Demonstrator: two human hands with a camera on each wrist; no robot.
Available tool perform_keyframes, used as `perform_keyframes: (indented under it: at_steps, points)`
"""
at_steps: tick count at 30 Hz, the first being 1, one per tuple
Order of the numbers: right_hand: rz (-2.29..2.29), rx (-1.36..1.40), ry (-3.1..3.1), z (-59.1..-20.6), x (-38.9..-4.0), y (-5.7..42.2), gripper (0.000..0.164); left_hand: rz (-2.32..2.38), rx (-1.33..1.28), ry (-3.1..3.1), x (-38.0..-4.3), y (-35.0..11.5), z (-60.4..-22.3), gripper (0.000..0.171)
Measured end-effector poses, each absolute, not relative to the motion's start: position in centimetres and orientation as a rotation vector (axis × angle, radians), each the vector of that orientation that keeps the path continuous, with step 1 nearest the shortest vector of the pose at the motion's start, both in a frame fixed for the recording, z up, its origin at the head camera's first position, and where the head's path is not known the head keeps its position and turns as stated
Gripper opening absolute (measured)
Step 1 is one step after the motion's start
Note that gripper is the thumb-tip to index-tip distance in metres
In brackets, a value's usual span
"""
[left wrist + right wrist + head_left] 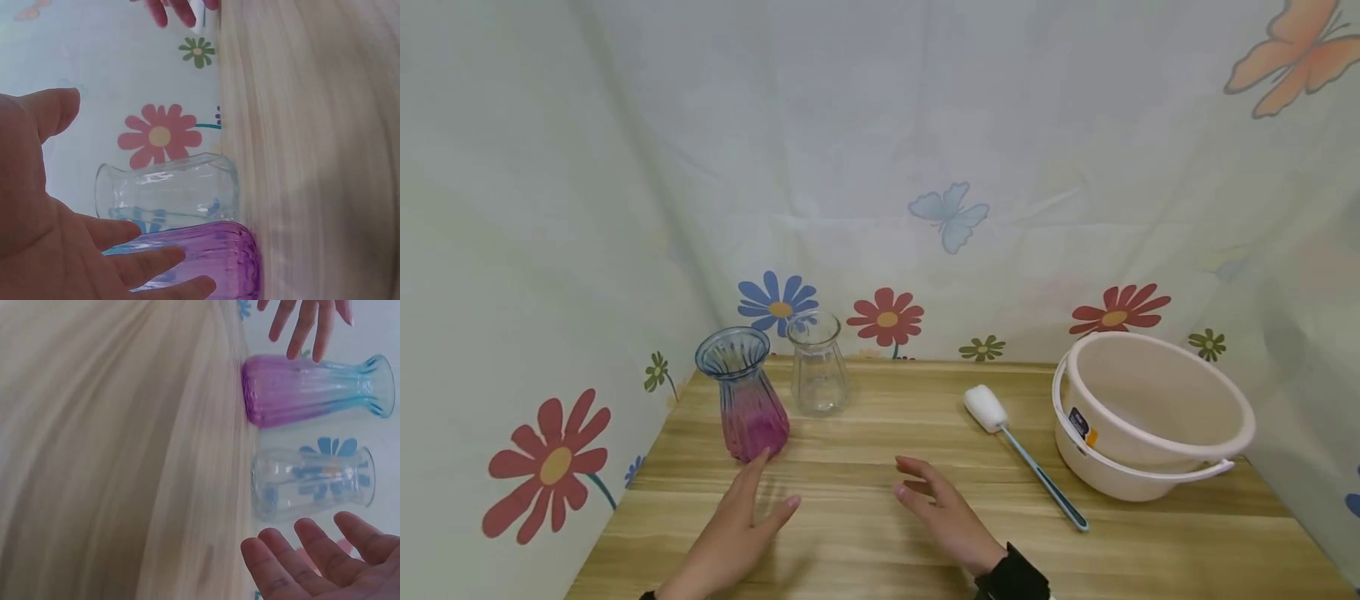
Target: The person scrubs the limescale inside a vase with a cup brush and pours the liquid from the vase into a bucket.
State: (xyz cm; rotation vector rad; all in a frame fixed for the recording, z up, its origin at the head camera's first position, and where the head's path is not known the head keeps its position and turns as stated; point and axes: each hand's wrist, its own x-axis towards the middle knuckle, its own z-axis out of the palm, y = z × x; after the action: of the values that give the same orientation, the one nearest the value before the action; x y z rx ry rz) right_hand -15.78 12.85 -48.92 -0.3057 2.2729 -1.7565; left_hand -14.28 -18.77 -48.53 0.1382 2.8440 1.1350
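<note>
1. A ribbed glass vase (752, 412), tinted blue at the flared rim and purple at the base, is seen upright on the left part of a wood-grained table (880, 533).
2. The left hand (730, 525) is held just in front of the coloured vase, its fingers extended and its thumb set apart. Nothing is gripped by it; whether the glass is touched by a fingertip cannot be told.
3. A clear glass jar (822, 375) is stood upright just beside the vase, to its right and slightly farther back.
4. The right hand (946, 515) is held over the middle of the table, its fingers loosely bent and spread, with nothing grasped. A dark sleeve (1013, 575) is worn at its wrist.
5. A brush (1037, 473) with a white head and a blue handle is laid slantwise to the right of that hand, head toward the back.
6. Farther right, two pale basins (1138, 483) are nested, one inside the other.
7. The table is backed by a curtain (850, 167) printed with flowers and butterflies.
</note>
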Motion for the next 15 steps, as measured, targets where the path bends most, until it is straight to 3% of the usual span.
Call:
perform_keyframes:
  at_steps: [15]
  points:
    - [-1.864,-0.419,2.058,-48.2,-16.3,8.0,0.059,1.265,-0.048,2.794,-12.7,-19.7,-48.2,0.098]
